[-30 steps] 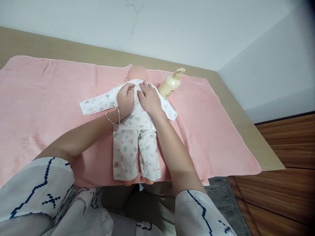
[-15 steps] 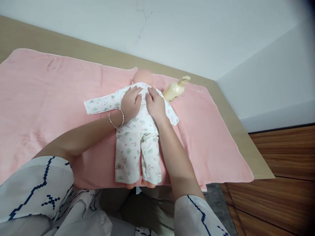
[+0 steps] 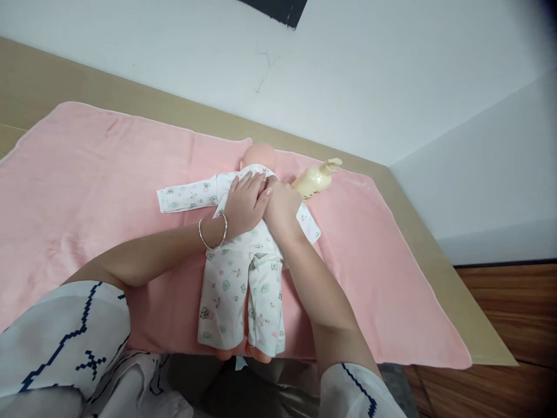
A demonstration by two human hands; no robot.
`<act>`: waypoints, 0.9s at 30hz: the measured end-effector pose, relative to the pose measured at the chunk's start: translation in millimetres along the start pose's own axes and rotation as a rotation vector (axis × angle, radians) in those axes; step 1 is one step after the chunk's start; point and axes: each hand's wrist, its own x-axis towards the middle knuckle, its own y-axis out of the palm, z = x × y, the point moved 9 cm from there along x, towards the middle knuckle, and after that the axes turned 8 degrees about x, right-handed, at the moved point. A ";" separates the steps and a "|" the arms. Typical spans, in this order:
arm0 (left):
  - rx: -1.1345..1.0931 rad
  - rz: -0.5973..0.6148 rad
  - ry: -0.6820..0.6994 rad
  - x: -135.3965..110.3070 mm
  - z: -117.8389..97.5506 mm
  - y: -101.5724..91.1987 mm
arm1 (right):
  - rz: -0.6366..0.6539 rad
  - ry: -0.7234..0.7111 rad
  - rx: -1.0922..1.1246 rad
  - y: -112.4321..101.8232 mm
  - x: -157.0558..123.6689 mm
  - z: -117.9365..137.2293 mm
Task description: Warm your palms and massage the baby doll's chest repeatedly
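Note:
A baby doll [image 3: 241,296] in a white printed top and trousers lies on a pink blanket [image 3: 113,174], its bald head [image 3: 259,155] away from me and apparently face down. My left hand [image 3: 246,202] rests flat on its upper back, fingers stretched out, a bracelet at the wrist. Right beside it, my right hand [image 3: 284,210] lies on the doll's other shoulder side; its fingers are bent down and partly hidden. The left thumb overlaps the right hand's edge. Close to my right hand, a pale yellow pump bottle [image 3: 314,181] lies tilted on the blanket.
The blanket covers much of a wooden tabletop [image 3: 439,255]. Behind it rises a white wall [image 3: 183,58] with a dark panel [image 3: 278,10] at the top. Brown wooden panelling [image 3: 513,307] stands at the lower right, beyond the table's edge.
My two hands have come together on the doll's upper back, the left moving right until its thumb meets the right hand. The view has tilted up slightly, so the scene sits lower.

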 end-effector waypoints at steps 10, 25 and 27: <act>0.050 -0.108 -0.087 20.1 42.0 12.7 | -0.138 -0.220 0.362 7.1 -1.2 -7.6; 0.226 -0.062 -0.028 21.2 33.8 4.8 | -0.029 -0.207 0.154 3.3 -27.5 7.7; 0.217 -0.080 -0.043 20.6 37.0 6.0 | -0.026 -0.216 0.145 2.9 -29.0 8.2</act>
